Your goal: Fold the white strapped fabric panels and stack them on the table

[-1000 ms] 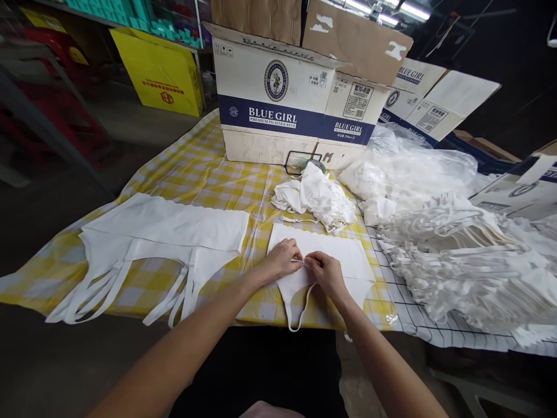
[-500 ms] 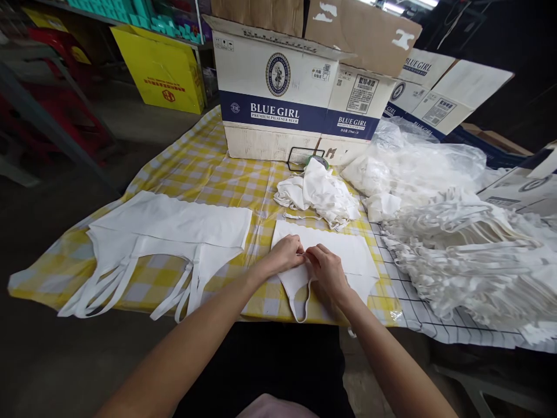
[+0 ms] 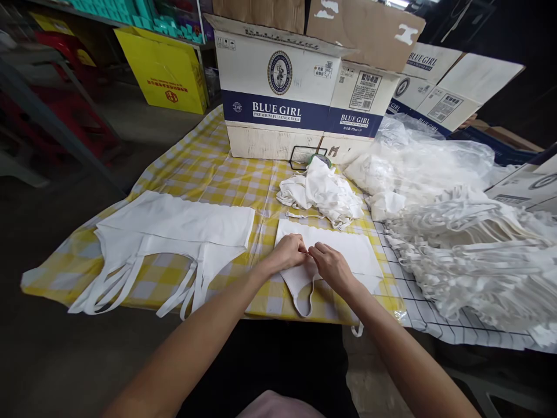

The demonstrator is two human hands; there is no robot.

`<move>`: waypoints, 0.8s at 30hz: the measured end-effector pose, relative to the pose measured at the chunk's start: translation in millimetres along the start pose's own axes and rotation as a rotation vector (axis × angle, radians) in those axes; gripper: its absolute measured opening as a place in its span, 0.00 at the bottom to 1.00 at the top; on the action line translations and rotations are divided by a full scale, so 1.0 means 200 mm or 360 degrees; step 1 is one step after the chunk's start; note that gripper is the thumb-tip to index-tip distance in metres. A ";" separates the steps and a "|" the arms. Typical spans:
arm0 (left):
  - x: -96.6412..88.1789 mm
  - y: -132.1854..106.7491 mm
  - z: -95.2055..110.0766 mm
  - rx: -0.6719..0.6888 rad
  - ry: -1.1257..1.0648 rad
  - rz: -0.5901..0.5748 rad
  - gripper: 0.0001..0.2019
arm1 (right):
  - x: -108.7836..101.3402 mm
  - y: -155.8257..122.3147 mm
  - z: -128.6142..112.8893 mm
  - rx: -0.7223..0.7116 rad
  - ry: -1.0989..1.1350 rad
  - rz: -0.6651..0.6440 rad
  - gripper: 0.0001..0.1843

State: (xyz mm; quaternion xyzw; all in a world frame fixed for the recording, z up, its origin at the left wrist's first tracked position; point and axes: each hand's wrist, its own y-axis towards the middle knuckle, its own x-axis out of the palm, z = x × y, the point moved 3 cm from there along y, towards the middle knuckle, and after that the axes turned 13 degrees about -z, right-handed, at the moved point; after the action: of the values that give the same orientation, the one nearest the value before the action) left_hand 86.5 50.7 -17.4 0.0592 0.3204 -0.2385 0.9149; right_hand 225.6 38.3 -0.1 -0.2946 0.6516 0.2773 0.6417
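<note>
- White top (image 3: pixel 344 242): flat on table's near side, right of a second top (image 3: pixel 174 223).
- Left hand (image 3: pixel 289 252) and right hand (image 3: pixel 333 266): fingertips together, pinching its middle; exact bit gripped hidden.
- Surface: yellow checked tablecloth (image 3: pixel 187 165); grid-pattern cloth (image 3: pixel 420 302) at right, under garment stack (image 3: pixel 487 261).
- Room: dim; teal pieces (image 3: pixel 113 10) far left.
- Far carton (image 3: pixel 278 139): "BLUE GIRL PREMIUM PILSENER BEER". Far-right carton (image 3: pixel 429 87): "BLUE GIRL".
- Yellow box (image 3: pixel 152 67), far left: red print, unreadable.

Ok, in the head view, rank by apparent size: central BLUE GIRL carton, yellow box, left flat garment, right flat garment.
1. Central BLUE GIRL carton
2. Left flat garment
3. Yellow box and right flat garment: too alike to rank, garment partly covered.
</note>
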 end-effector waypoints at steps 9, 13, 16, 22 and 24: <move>0.00 -0.02 0.02 0.0030 -0.0034 -0.0018 0.08 | 0.00 -0.05 0.03 0.0216 0.0313 -0.0051 0.09; -0.05 -0.10 0.05 0.0102 -0.0036 -0.0093 0.08 | -0.03 -0.16 -0.06 0.0438 0.0710 -0.0056 0.09; -0.11 -0.18 0.06 0.0151 -0.0123 -0.0274 0.12 | -0.06 -0.28 -0.19 0.0291 0.0927 -0.0345 0.11; -0.27 -0.16 -0.07 -0.0304 0.0124 0.0262 0.12 | -0.12 -0.38 0.03 0.0381 0.1053 -0.0538 0.13; -0.28 -0.10 -0.10 -0.0514 0.0311 0.0447 0.11 | -0.11 -0.37 0.29 0.0816 0.0828 -0.0285 0.12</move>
State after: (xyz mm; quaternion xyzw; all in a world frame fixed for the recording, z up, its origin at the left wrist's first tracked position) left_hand 27.6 60.7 2.6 -0.0213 0.4300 -0.0477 0.9013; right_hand 319.3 32.7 21.0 -0.2407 0.8127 -0.0362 0.5294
